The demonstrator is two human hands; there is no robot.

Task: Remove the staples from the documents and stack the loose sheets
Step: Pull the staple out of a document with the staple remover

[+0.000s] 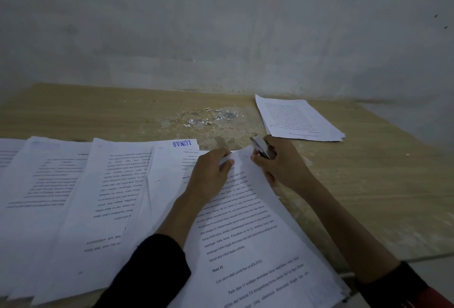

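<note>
Pale wood-grain laminate, scuffed and chalky in the middle, made up the desk [368,185], and thin white printed paper covered its near half. The stapled document of white printed sheets [245,234] lay nearest, slanted, its top corner raised off the desk. The left hand [208,175] rested on the page with its fingers curled over that raised edge, its grip pinching the corner. The right hand [282,167] had its grip closed round a small silvery metal staple remover [261,149], whose nose pointed up and away. Its thumb touched the paper's edge just beside the left fingers. The staple itself could not be made out in the dim light; it probably lay between the two hands.

To do this step well, I judged, the left hand needed to keep the corner flat and taut so the soft sheets would not tear. The hard tip of the tool could then slide under the staple's crown and lever straight up. Freed pages belonged on the roughly squared stack of loose white sheets [297,118] at the far right, well apart from the hands. A scatter of bent silver staples and torn paper flecks [208,117] lay beyond the hands. Overlapping white stapled documents [86,197], limp and slightly creased, fanned out to the left, one of them stamped in blue.
</note>
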